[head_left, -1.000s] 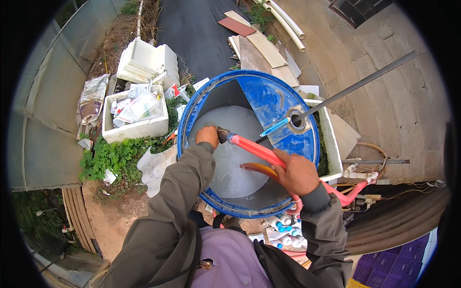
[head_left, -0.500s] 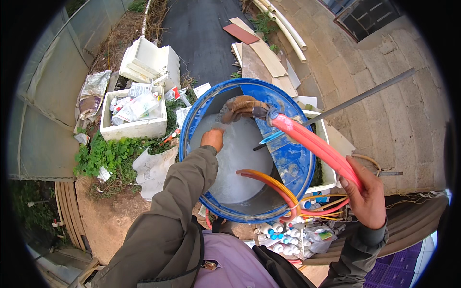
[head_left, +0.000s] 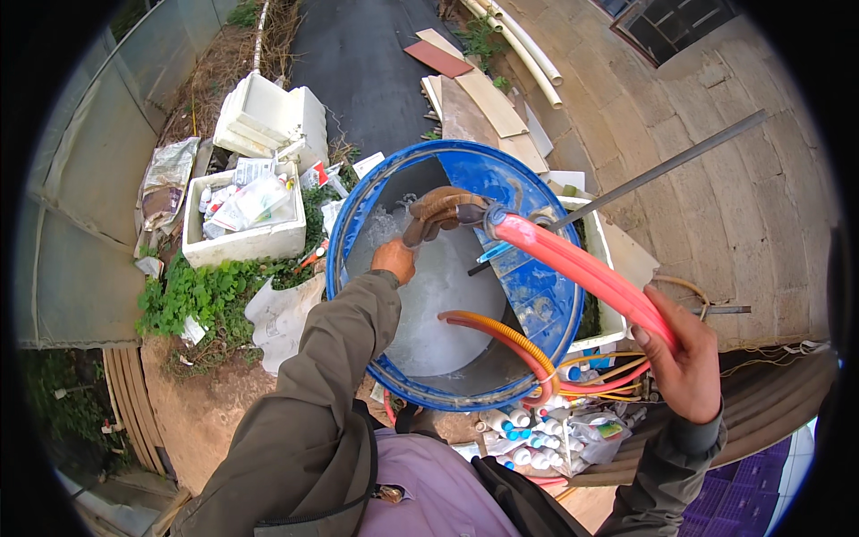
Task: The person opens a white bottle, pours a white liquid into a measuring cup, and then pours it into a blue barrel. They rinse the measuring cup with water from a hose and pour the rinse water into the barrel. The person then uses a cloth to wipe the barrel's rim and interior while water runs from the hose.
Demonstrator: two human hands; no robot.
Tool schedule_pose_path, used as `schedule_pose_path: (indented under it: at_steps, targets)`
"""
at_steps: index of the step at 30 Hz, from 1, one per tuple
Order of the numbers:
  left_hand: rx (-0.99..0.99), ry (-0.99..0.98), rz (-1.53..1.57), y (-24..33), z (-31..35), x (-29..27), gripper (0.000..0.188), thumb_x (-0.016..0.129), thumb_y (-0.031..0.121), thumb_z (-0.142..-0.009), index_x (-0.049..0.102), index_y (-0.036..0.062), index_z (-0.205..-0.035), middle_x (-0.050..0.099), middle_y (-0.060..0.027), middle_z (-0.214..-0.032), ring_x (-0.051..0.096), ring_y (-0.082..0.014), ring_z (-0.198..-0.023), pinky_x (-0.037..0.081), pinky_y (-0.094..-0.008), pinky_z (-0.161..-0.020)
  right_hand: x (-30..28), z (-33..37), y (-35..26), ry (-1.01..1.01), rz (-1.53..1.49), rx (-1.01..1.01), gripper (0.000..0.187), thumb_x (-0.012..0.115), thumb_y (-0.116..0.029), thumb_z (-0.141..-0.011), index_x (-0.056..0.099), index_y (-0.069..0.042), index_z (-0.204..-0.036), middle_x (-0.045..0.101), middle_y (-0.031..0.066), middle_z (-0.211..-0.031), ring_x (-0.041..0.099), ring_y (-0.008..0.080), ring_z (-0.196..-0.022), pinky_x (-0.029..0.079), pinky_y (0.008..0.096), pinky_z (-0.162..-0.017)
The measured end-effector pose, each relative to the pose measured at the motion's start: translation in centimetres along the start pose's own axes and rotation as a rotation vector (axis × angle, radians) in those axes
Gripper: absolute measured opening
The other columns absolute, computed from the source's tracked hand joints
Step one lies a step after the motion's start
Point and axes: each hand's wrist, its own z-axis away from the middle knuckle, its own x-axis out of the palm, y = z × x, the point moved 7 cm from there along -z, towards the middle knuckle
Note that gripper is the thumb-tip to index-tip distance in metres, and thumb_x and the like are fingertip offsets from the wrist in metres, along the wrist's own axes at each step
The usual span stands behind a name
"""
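Observation:
A large blue barrel (head_left: 573,313) with cloudy whitish liquid (head_left: 438,313) in it stands in front of me. My right hand (head_left: 684,358) is wrapped round a pink-red hose (head_left: 582,268) that runs over the barrel's right rim. A brown cloth sleeve (head_left: 438,213) is fixed to the hose's end and bends down toward the liquid. Inside the barrel, my left hand (head_left: 394,259) is closed at the lower end of this sleeve; its fingertips are partly hidden. The liquid splashes beside the sleeve. A yellow-orange ribbed hose (head_left: 501,331) and a thinner red hose hang over the near rim.
A grey metal pole (head_left: 671,166) slants across the barrel's right rim. White foam boxes (head_left: 246,251) with bags and bottles stand at the left. Several white bottles (head_left: 537,443) lie by the near rim. Boards (head_left: 492,98) lie beyond the barrel, near a block wall (head_left: 716,179).
The liquid near the sleeve's end now splashes and ripples more. The sleeve's end has come down against my left hand. My right hand keeps its hold on the hose; the view has shifted slightly.

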Motion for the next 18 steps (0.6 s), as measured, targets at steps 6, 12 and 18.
schedule_pose_path:
  at_steps: [6, 12, 18]
  targets:
    - [-0.024, 0.094, 0.117, -0.5, 0.1, -0.4, 0.022, 0.067, 0.014, -0.088, 0.066, 0.0011, -0.106, 0.067, -0.0231, -0.106, 0.068, -0.0420, -0.094, 0.055, -0.0504, -0.085, 0.3, -0.3, 0.7, -0.002, -0.024, 0.043, 0.042, 0.074, -0.015, -0.090, 0.063, 0.007, -0.124, 0.070, 0.0229, -0.096, 0.070, 0.0315, -0.085, 0.053, 0.0359, -0.080]
    - [0.228, 0.121, 0.083, 1.5, 0.5, -0.7, 0.018, 0.066, 0.005, -0.085, 0.060, 0.0024, -0.102, 0.060, -0.0234, -0.111, 0.063, -0.0460, -0.098, 0.052, -0.0519, -0.087, 0.3, -0.7, 1.7, 0.025, -0.081, 0.104, 0.042, 0.073, -0.017, -0.093, 0.063, 0.007, -0.125, 0.071, 0.0213, -0.097, 0.068, 0.0250, -0.083, 0.053, 0.0333, -0.079]
    - [0.273, 0.238, 0.159, 2.3, 0.3, -2.7, 0.020, 0.067, 0.002, -0.080, 0.059, 0.0054, -0.098, 0.056, -0.0231, -0.105, 0.057, -0.0453, -0.110, 0.049, -0.0501, -0.096, 0.7, -1.1, 2.7, 0.059, -0.042, 0.085, 0.041, 0.072, -0.019, -0.095, 0.063, 0.005, -0.127, 0.073, 0.0182, -0.100, 0.067, 0.0227, -0.084, 0.053, 0.0324, -0.079]
